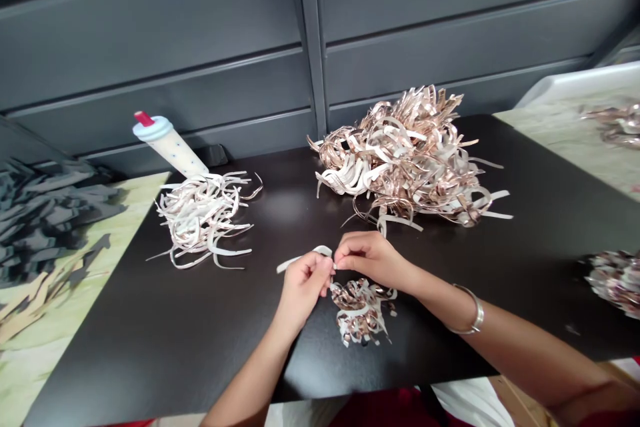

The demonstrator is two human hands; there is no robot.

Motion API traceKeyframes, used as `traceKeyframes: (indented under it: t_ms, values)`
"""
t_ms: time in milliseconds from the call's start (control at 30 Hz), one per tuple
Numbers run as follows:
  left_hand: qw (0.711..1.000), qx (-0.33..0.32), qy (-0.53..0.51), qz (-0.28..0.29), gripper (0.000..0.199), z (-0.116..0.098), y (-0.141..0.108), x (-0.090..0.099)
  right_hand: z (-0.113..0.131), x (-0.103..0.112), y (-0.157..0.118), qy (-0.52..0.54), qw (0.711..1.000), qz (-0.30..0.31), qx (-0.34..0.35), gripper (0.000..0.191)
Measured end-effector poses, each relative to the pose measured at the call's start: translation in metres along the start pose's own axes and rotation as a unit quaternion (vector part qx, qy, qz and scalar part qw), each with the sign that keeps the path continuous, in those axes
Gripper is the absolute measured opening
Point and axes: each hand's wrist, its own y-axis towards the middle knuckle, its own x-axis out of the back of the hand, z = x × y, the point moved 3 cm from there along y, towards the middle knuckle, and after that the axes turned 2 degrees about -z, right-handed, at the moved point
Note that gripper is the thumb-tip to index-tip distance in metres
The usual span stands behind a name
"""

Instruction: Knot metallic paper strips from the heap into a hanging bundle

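My left hand (306, 280) and my right hand (373, 257) meet above the middle of the dark table (210, 340). Both pinch a thin white strip (290, 264), whose free end sticks out to the left past my left fingers. Just below the hands lies a small pile of short, curled white and rose-gold pieces (363, 310). Farther back sits a large heap of long shiny rose-gold and white strips (410, 153). A smaller pile of mostly white strips (200, 213) is at the left.
A white tumbler (175, 150) with a red straw leans behind the left pile. Dark grey scraps (50, 220) and tan pieces (35, 287) lie at the far left. Another shiny pile (617, 280) is at the right edge. Grey panels (200, 27) stand behind the table.
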Motion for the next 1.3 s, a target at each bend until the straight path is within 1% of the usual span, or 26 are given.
traceKeyframes:
  t_ms: [67,133,200,300,367,467,567,633,700,733,767,833,867,933,1000,1033,1133,1200,1233,1300]
  values:
    - [0.992,-0.085,0.093,0.013,0.043,-0.008,-0.003,0.002,0.003,0.000,0.003,0.015,1.000,0.028,-0.001,0.021]
    - [0.977,-0.133,0.162,0.031,0.040,-0.014,-0.005,0.004,0.006,-0.001,0.006,0.032,0.998,0.055,-0.007,0.018]
    - [0.965,-0.164,0.199,0.045,0.039,-0.019,-0.006,0.007,0.007,-0.001,0.008,0.046,0.996,0.081,-0.013,0.016]
    - [0.957,-0.188,0.206,0.077,0.037,-0.023,-0.008,0.007,0.008,0.000,0.011,0.059,0.991,0.118,-0.014,0.014]
    - [0.955,-0.196,0.204,0.088,0.036,-0.024,-0.011,0.006,0.009,0.002,0.011,0.058,0.990,0.130,-0.016,0.013]
    - [0.952,-0.220,0.199,0.073,0.034,-0.025,-0.017,0.002,0.009,0.005,0.010,0.074,0.987,0.140,-0.038,0.013]
    - [0.952,-0.254,0.165,0.050,0.031,-0.026,-0.022,-0.003,0.008,0.006,0.008,0.125,0.978,0.149,-0.073,0.015]
    - [0.950,-0.275,0.147,0.036,0.029,-0.026,-0.024,-0.005,0.007,0.007,0.007,0.151,0.974,0.145,-0.086,0.019]
    - [0.941,-0.302,0.153,0.005,0.025,-0.028,-0.025,-0.005,0.009,0.008,0.007,0.150,0.977,0.129,-0.073,0.024]
    - [0.933,-0.320,0.163,-0.017,0.022,-0.029,-0.025,-0.004,0.012,0.009,0.007,0.139,0.982,0.115,-0.051,0.027]
    - [0.923,-0.339,0.178,-0.043,0.020,-0.031,-0.026,-0.004,0.016,0.010,0.007,0.119,0.988,0.094,-0.017,0.029]
    - [0.898,-0.376,0.209,-0.092,0.020,-0.034,-0.029,-0.003,0.027,0.012,0.006,0.056,0.995,0.035,0.080,0.026]
    - [0.885,-0.392,0.225,-0.112,0.021,-0.036,-0.030,-0.002,0.033,0.012,0.005,0.018,0.991,0.005,0.131,0.024]
    - [0.861,-0.420,0.254,-0.134,0.024,-0.041,-0.033,-0.003,0.044,0.010,0.001,-0.056,0.974,-0.047,0.217,0.019]
    - [0.841,-0.445,0.275,-0.138,0.025,-0.049,-0.035,-0.005,0.051,0.006,-0.002,-0.103,0.955,-0.080,0.265,0.009]
    - [0.835,-0.453,0.282,-0.135,0.025,-0.053,-0.035,-0.006,0.054,0.005,-0.003,-0.118,0.948,-0.093,0.280,0.006]
    - [0.828,-0.467,0.284,-0.125,0.025,-0.068,-0.033,-0.007,0.063,0.001,-0.003,-0.164,0.928,-0.118,0.314,0.014]
    - [0.825,-0.476,0.280,-0.121,0.025,-0.078,-0.032,-0.007,0.072,0.003,-0.001,-0.188,0.918,-0.133,0.324,0.017]
    - [0.823,-0.481,0.279,-0.119,0.026,-0.083,-0.031,-0.007,0.076,0.005,0.000,-0.188,0.918,-0.140,0.319,0.018]
    - [0.818,-0.491,0.278,-0.114,0.026,-0.091,-0.030,-0.006,0.085,0.012,0.004,-0.165,0.932,-0.145,0.287,0.016]
